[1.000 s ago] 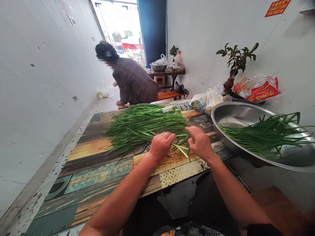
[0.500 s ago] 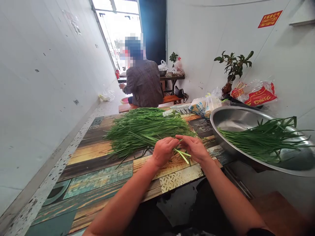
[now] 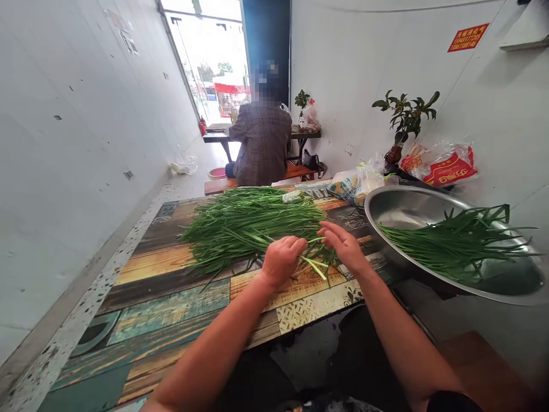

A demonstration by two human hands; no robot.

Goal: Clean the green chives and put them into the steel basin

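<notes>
My left hand [image 3: 282,261] is closed around a few chives [image 3: 316,265], whose pale stem ends stick out to its right, above the table [image 3: 206,297]. Just right of those ends is my right hand [image 3: 345,247], its fingers apart and extended near a thin stalk; I see nothing gripped in it. Beyond both hands lies a large heap of green chives [image 3: 251,220], with a small pale piece [image 3: 291,197] on top. More chives [image 3: 450,243] rest in the wide metal basin [image 3: 372,229] on the right, their leaf tips over its far side.
Behind the basin are plastic bags [image 3: 358,184], a red package [image 3: 452,166] and a potted plant [image 3: 403,123]. A person in a plaid jacket [image 3: 263,143] sits on a bench [image 3: 221,186] at another table, back towards me. A white wall [image 3: 86,171] runs along the left.
My right hand has drawn back from my left and its fingers have spread. My left hand keeps its grip on the chives. The seated person has shifted right.
</notes>
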